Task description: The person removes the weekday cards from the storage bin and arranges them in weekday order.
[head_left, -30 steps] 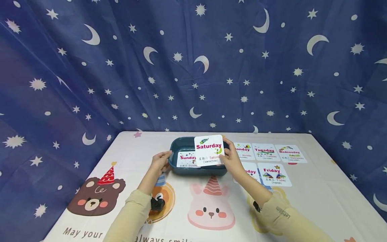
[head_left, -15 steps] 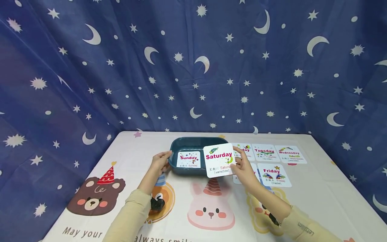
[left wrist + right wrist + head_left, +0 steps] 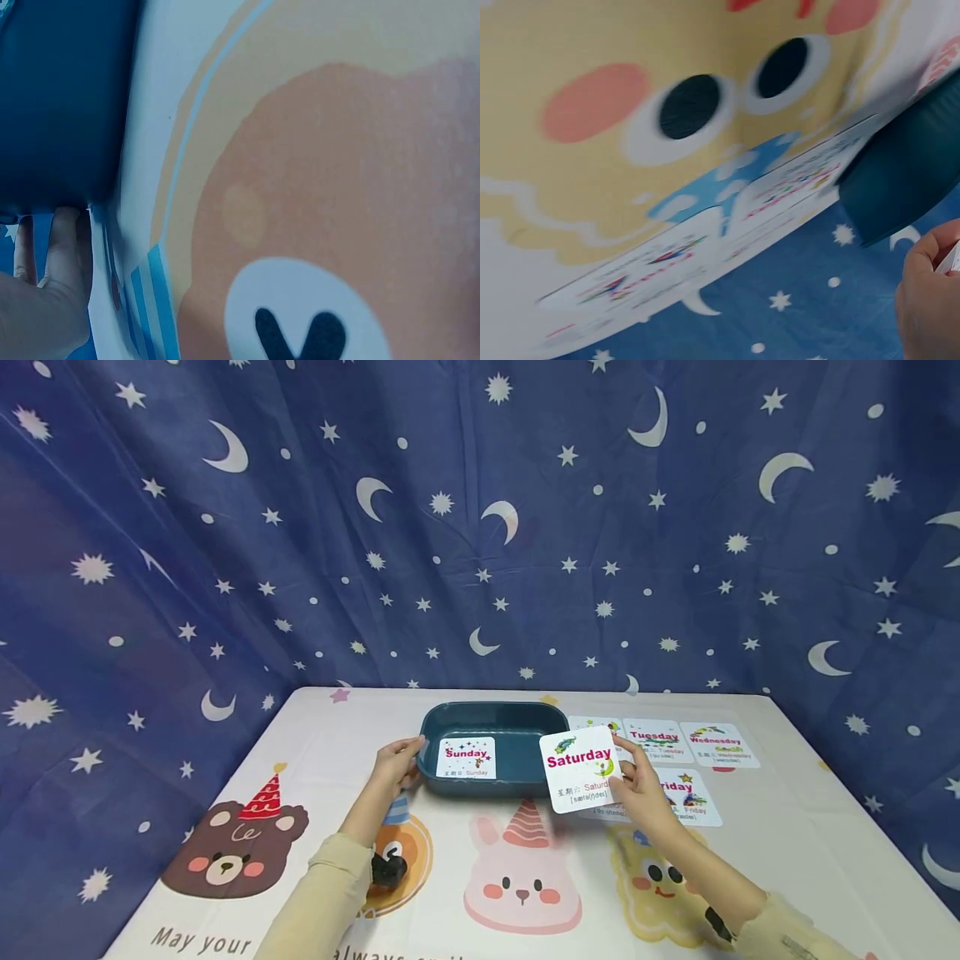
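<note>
In the head view, my left hand [image 3: 394, 766] grips the left rim of a dark teal plastic basin [image 3: 521, 747], thumb on the edge. Its fingers [image 3: 64, 251] touch the basin's outer wall in the left wrist view. A "Sunday" card [image 3: 466, 758] lies inside the basin, toward the left. My right hand [image 3: 641, 785] pinches a square "Saturday" card [image 3: 579, 770] by its right edge, tilted, face toward the head camera. That card overlaps the basin's front right corner in this view. Only a sliver of it shows in the right wrist view.
Right of the basin, two rows of cards lie on the printed tablecloth [image 3: 795, 843]: "Tuesday" [image 3: 658, 735], "Wednesday" [image 3: 720, 745] and a partly covered card [image 3: 592, 723] behind, "Friday" [image 3: 701, 797] and another mostly hidden card in front. A blue star-and-moon curtain [image 3: 480, 568] hangs behind.
My right hand has carried the "Saturday" card from over the basin rightward and toward me, uncovering the basin's inside and the whole "Sunday" card. The left hand stays at the rim.
</note>
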